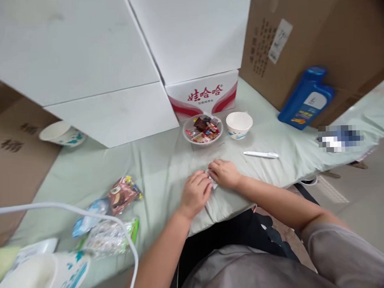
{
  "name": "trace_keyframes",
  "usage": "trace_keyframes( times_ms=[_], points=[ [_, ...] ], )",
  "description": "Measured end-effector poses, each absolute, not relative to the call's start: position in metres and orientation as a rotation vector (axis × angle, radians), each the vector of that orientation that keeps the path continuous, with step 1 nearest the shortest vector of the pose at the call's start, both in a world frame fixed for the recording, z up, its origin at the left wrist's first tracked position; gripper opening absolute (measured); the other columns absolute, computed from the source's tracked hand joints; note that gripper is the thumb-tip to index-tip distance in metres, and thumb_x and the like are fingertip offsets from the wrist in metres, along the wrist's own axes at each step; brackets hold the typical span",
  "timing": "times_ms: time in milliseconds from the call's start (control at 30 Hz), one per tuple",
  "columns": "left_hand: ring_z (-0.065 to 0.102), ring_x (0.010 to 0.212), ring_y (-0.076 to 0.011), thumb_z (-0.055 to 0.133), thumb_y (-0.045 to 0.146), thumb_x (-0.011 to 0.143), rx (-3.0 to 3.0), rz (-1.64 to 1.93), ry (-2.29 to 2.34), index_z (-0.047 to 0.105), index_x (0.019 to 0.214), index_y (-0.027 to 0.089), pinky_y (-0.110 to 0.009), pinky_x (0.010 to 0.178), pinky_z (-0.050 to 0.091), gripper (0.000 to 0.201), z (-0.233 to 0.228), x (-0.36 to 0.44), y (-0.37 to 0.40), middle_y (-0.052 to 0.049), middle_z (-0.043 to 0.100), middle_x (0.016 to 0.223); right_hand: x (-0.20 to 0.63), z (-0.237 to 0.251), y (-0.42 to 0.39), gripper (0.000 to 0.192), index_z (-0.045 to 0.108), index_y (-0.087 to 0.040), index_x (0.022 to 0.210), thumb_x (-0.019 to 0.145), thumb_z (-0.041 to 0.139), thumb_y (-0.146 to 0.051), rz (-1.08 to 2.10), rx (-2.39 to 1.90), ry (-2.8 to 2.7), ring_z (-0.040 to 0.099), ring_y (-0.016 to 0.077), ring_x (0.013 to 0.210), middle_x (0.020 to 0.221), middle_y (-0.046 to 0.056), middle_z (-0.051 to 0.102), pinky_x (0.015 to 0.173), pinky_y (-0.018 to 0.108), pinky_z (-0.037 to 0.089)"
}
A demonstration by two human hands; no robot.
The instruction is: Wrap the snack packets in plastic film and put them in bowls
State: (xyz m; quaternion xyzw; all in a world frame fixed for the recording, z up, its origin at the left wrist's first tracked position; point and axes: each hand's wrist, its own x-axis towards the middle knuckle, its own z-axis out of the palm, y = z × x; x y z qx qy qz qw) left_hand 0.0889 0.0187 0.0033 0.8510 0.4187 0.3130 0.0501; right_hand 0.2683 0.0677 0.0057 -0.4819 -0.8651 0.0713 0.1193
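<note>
Near the front edge of the covered table, my left hand and my right hand meet over a small whitish wrapper. Fingers of both hands are curled on it, and its contents are hidden. Just beyond them sits a clear plastic bowl with several wrapped snacks in it. A white paper bowl with a blue pattern stands upright to its right. On the cloth beyond my right forearm lies a white pen.
White boxes and brown cartons line the back. A blue bottle leans at right. Snack packets lie at left, near a white cable. Paper bowls stand at front left and lie tilted farther back.
</note>
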Motion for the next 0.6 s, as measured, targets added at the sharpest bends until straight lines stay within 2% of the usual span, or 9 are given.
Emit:
trace_keyframes(
  times_ms=[100,167,300,367,500,600],
  points=[
    [0.059,0.105,-0.0233,0.056,0.020,0.089,2.569,0.867,1.216,0.065,0.081,0.020,-0.041,0.090,0.047,0.012,0.002,0.092,0.019,-0.005,0.069,0.095,0.278,0.006,0.078,0.020,0.063,-0.014,0.092,0.093,0.048,-0.026,0.090,-1.545,-2.357,0.055,0.0259,0.091,0.093,0.014,0.064,0.081,0.037,0.042],
    [0.059,0.104,-0.0232,0.058,0.018,0.087,2.533,0.874,1.210,0.064,0.080,0.019,-0.041,0.090,0.047,0.009,0.000,0.093,0.020,-0.005,0.069,0.094,0.284,0.011,0.080,0.018,0.064,-0.013,0.096,0.091,0.048,-0.020,0.029,-1.551,-2.220,0.053,0.0276,0.094,0.097,0.015,0.063,0.084,0.041,0.043],
    [0.060,0.102,-0.0230,0.058,0.015,0.084,2.482,0.943,1.203,0.062,0.082,0.018,-0.039,0.090,0.049,0.006,0.000,0.090,0.019,-0.007,0.067,0.096,0.285,0.016,0.062,0.026,0.063,-0.018,0.112,0.092,0.046,-0.016,0.164,-1.015,-2.450,0.052,0.0254,0.104,0.110,0.011,0.063,0.092,0.043,0.044],
    [0.060,0.096,-0.0217,0.054,0.013,0.084,2.406,1.035,1.290,0.060,0.086,0.018,-0.039,0.087,0.050,0.008,0.001,0.087,0.019,-0.008,0.065,0.096,0.284,0.013,0.048,0.029,0.063,-0.018,0.116,0.093,0.046,-0.016,0.227,-0.905,-2.590,0.052,0.0246,0.105,0.113,0.011,0.064,0.090,0.042,0.045],
    [0.058,0.087,-0.0209,0.049,0.009,0.084,2.277,1.145,1.468,0.057,0.088,0.018,-0.038,0.080,0.051,0.013,0.001,0.082,0.021,-0.006,0.062,0.089,0.292,0.013,0.040,0.025,0.068,-0.016,0.106,0.091,0.047,-0.012,0.242,-0.951,-2.666,0.056,0.0225,0.092,0.098,0.010,0.067,0.079,0.035,0.049],
    [0.057,0.085,-0.0212,0.048,0.006,0.081,2.289,1.089,1.444,0.056,0.084,0.019,-0.037,0.076,0.050,0.015,-0.002,0.084,0.023,-0.006,0.062,0.087,0.304,0.041,0.065,0.025,0.069,-0.020,0.098,0.091,0.046,-0.010,0.212,-0.925,-2.493,0.059,0.0196,0.086,0.090,0.008,0.065,0.075,0.031,0.049]
  ],
)
